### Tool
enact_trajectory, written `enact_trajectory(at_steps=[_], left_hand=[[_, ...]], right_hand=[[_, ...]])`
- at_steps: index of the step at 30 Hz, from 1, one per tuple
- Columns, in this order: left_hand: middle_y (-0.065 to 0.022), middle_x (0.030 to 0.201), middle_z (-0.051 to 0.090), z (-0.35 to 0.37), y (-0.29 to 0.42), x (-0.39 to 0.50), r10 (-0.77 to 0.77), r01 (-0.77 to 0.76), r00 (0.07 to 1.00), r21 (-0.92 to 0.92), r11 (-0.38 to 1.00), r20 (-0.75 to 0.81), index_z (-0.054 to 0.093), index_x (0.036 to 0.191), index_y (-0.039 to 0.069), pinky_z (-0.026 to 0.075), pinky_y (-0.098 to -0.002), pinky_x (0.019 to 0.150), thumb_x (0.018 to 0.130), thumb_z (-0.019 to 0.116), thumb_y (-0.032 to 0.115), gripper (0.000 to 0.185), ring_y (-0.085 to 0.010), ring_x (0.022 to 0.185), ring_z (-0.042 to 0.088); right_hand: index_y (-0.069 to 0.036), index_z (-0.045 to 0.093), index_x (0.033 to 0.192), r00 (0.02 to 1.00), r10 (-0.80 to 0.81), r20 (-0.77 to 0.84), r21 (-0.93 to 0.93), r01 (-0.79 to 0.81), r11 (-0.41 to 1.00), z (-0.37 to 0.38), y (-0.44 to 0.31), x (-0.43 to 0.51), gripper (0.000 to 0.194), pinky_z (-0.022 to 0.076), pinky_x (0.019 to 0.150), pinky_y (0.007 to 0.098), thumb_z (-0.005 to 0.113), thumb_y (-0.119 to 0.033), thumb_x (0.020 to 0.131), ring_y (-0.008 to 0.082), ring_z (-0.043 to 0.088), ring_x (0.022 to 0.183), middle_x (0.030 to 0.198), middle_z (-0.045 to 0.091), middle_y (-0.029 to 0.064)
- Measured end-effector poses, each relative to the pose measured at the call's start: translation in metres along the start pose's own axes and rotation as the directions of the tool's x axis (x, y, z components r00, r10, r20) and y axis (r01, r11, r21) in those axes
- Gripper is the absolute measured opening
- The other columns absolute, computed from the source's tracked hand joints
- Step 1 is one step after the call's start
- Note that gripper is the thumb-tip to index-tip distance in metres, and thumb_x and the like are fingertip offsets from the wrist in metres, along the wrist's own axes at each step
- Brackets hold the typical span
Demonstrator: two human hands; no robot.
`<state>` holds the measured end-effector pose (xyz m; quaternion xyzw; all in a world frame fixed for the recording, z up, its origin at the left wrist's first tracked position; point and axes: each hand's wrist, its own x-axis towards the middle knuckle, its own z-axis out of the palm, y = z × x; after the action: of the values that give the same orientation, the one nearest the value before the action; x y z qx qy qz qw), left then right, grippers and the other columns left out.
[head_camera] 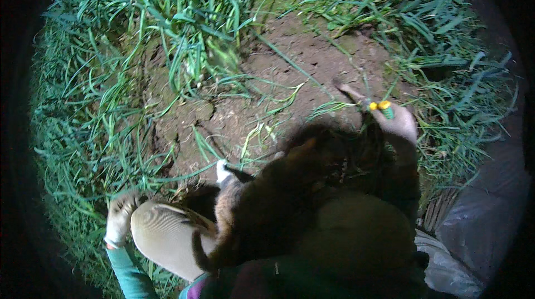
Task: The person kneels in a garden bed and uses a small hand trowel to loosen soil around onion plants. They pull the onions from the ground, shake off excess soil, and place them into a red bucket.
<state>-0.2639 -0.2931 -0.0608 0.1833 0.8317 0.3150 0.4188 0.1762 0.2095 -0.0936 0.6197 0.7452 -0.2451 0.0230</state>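
Note:
My right hand (399,123), at the right edge of the bare soil, is closed around a small hand tool with a yellow-and-green handle (386,111). A narrow brownish piece (350,91) reaches from it toward the upper left; I cannot tell whether it is the blade. My left hand (119,217), in a pale, soiled glove, is beside my left knee (171,236) near the leaves; its fingers are blurred. Between my knees is a furry brown animal (225,207), apparently a cat, with a white paw (222,171) on the ground. Shadow hides most of its body.
Long green leafy plants (200,10) grow in dense clumps around a patch of brown soil (288,54). Loose green stalks (288,100) lie across the soil. Grey plastic sheeting (476,215) runs along the right side. Deep shadow covers the ground before my right knee.

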Motion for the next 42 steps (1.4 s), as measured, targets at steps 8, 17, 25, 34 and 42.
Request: enact_trajectory(at_steps=[8, 17, 25, 34, 42], left_hand=[[-0.0127, 0.115, 0.06, 0.156, 0.237, -0.003, 0.266, -0.35, 0.762, 0.03, 0.936, 0.59, 0.052, 0.124, -0.002, 0.044, -0.0337, 0.092, 0.096, 0.051, 0.024, 0.038, -0.0245, 0.105, 0.057], [-0.0178, 0.127, 0.052, 0.263, 0.163, 0.111, 0.691, -0.576, 0.669, 0.779, 0.248, 0.274, 0.041, 0.133, -0.001, 0.039, -0.0391, 0.1, 0.092, 0.053, 0.031, 0.054, -0.0312, 0.117, 0.051], [-0.0041, 0.096, 0.063, 0.069, 0.207, 0.133, 0.402, -0.383, 0.793, 0.138, 0.913, -0.458, 0.06, 0.104, -0.001, 0.045, -0.0237, 0.078, 0.095, 0.055, 0.018, 0.022, -0.0099, 0.086, 0.057], [-0.0061, 0.084, 0.068, 0.125, 0.114, 0.025, -0.292, 0.29, 0.906, 0.055, 0.956, 0.306, 0.068, 0.093, 0.004, 0.052, -0.0319, 0.072, 0.092, 0.057, 0.021, 0.021, -0.0155, 0.074, 0.063], [-0.0068, 0.086, 0.069, 0.218, 0.213, 0.072, -0.217, 0.116, 0.822, 0.218, 0.969, 0.526, 0.068, 0.097, 0.003, 0.052, -0.0336, 0.074, 0.092, 0.057, 0.022, 0.022, -0.0171, 0.077, 0.063]], right_hand=[[-0.004, 0.065, 0.087, 0.982, -0.175, 0.076, -0.12, 0.183, 0.976, -0.014, -0.012, 0.037, 0.028, 0.0486, 0.066, 0.0424, 0.064, -0.031, 0.081, 0.037, 0.063, 0.075, 0.078, 0.065, 0.0182], [-0.006, 0.062, 0.077, 0.836, -0.535, -0.121, -0.119, 0.523, 0.844, 0.011, 0.046, 0.057, 0.015, 0.0491, 0.058, 0.0416, 0.061, -0.02, 0.083, 0.0353, 0.061, 0.07, 0.072, 0.062, 0.0142], [-0.006, 0.062, 0.075, 0.846, -0.528, 0.072, -0.308, 0.522, 0.796, 0.005, 0.055, 0.081, 0.024, 0.0487, 0.061, 0.0414, 0.061, -0.027, 0.086, 0.0337, 0.062, 0.071, 0.073, 0.064, 0.0135], [-0.008, 0.06, 0.066, 0.719, -0.695, -0.029, -0.284, 0.661, 0.695, -0.006, 0.059, 0.111, 0.027, 0.0474, 0.052, 0.0424, 0.064, -0.03, 0.081, 0.033, 0.062, 0.062, 0.063, 0.061, 0.0128], [-0.009, 0.061, 0.069, 0.862, -0.503, -0.06, 0.004, 0.505, 0.863, -0.021, 0.026, 0.1, 0.021, 0.0471, 0.055, 0.0482, 0.065, -0.027, 0.078, 0.0374, 0.06, 0.064, 0.067, 0.061, 0.0152]])
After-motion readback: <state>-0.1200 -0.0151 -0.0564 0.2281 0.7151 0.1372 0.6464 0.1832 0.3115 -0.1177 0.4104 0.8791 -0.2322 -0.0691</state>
